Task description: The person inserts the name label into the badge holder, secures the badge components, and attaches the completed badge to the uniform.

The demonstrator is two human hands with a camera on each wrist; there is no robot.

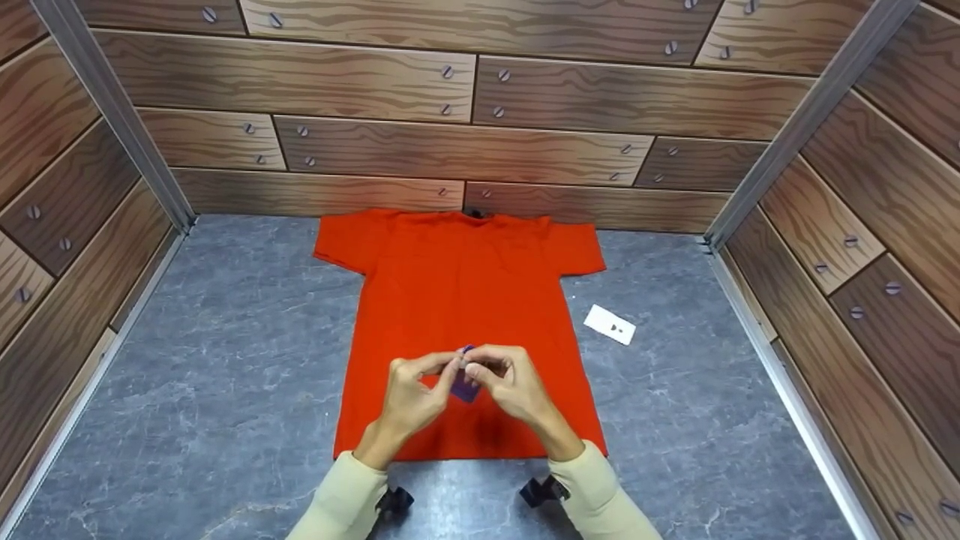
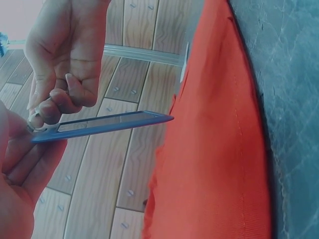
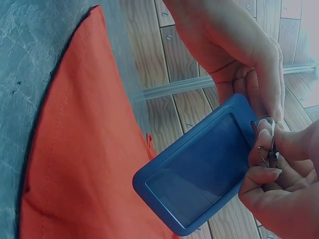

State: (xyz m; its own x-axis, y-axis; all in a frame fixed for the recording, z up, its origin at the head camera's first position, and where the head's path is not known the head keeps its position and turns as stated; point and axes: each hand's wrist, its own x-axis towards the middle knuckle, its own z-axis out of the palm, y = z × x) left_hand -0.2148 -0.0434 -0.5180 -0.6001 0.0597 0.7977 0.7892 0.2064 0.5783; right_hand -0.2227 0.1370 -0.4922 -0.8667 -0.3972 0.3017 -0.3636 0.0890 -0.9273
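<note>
Room: wood-plank-pattern walls on 3 visible sides, gray metal posts in the back corners. Work surface: gray, marble-look. Red-orange T-shirt laid flat on it, collar by back wall, hem twd person. Light sleeves w/ small black gadgets at the cuffs. L hand + R hand meet over lower half of shirt, both grasping: L pinches top end of badge holder, R pinches small metal clip at same end. Holder = blue frame (purplish in head view), clear window, hangs above shirt; can't tell if anything's in it. White card, couple dark marks, on surface just R of shirt.
</note>
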